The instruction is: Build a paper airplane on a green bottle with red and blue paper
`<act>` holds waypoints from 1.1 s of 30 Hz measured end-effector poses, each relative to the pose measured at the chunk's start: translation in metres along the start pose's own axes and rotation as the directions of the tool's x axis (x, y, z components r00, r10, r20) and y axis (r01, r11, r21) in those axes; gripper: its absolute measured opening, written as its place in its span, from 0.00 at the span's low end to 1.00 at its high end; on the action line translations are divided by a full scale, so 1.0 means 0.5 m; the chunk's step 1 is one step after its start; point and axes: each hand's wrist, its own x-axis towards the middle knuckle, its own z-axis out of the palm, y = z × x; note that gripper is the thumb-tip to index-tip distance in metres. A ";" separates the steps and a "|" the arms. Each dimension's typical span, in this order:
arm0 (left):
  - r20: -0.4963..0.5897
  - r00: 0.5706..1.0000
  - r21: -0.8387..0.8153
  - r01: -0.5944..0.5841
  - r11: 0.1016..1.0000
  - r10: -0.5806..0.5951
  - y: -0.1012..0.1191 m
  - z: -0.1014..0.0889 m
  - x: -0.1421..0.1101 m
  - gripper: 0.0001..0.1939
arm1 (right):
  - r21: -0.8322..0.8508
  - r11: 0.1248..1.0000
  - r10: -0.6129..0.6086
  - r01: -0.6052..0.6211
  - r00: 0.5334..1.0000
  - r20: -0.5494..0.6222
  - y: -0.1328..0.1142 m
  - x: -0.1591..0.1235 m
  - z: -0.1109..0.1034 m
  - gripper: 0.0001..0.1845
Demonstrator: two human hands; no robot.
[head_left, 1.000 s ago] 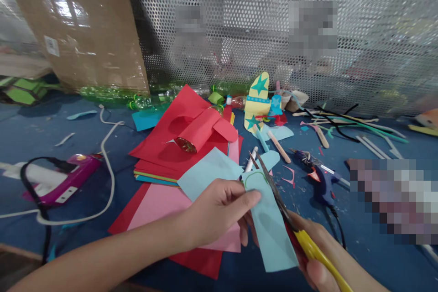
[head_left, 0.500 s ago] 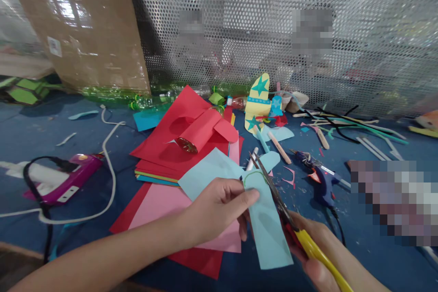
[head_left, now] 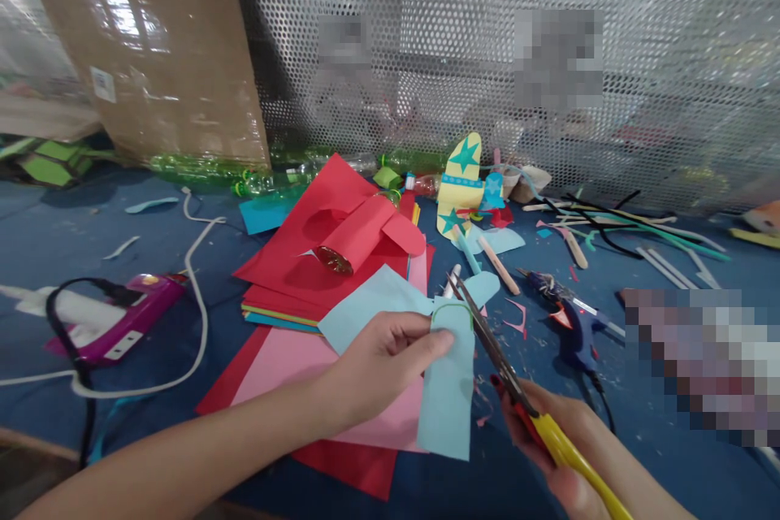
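My left hand (head_left: 390, 370) pinches a light-blue paper strip (head_left: 448, 398) between thumb and fingers near its upper end. A curved green line is drawn across the top of the strip. My right hand (head_left: 561, 439) grips yellow-handled scissors (head_left: 569, 455), whose slightly parted dark blades point up and left beside the strip's upper right edge. Behind the strip lie a light-blue sheet (head_left: 371, 301) and a rounded light-blue piece (head_left: 481, 289). A red paper-covered tube (head_left: 359, 236) with side flaps rests on a stack of red sheets (head_left: 280, 280).
Pink paper (head_left: 286, 382) lies under my left forearm. At right are a blue glue gun (head_left: 576, 333), paper scraps and a bundle of thin sticks (head_left: 639, 227). A purple power strip (head_left: 131, 317) with cables sits left. A perforated metal panel (head_left: 426, 32) and cardboard (head_left: 152, 41) stand behind.
The paper strip has swung its lower end to the left and now hangs nearly upright. The scissor blades have moved slightly away from its edge.
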 end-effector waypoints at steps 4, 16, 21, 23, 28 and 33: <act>-0.008 1.000 0.015 0.014 1.000 -0.014 -0.001 -0.003 0.000 0.20 | -0.005 1.000 -0.008 0.008 1.000 0.025 0.009 0.004 0.000 0.37; 0.013 0.996 -0.151 0.087 0.985 -0.086 0.009 -0.003 -0.002 0.17 | -0.067 0.997 -0.024 0.025 1.000 0.018 0.000 0.005 0.004 0.37; 0.033 0.992 -0.231 0.128 0.964 -0.123 0.013 -0.005 -0.004 0.15 | -0.057 0.998 -0.005 0.006 1.000 0.026 0.006 0.007 0.003 0.37; 0.033 0.992 -0.241 0.127 0.962 -0.122 0.014 -0.005 -0.005 0.15 | -0.050 0.999 -0.007 0.008 1.000 0.026 0.007 0.007 0.004 0.38; 0.043 0.993 -0.237 0.113 0.965 -0.106 0.013 -0.006 -0.006 0.15 | -0.039 0.999 -0.016 0.017 0.999 0.028 0.008 0.007 0.007 0.38; 0.047 0.994 -0.233 0.107 0.967 -0.098 0.012 -0.007 -0.005 0.15 | -0.034 0.999 -0.021 0.022 1.000 0.021 0.001 0.005 0.008 0.40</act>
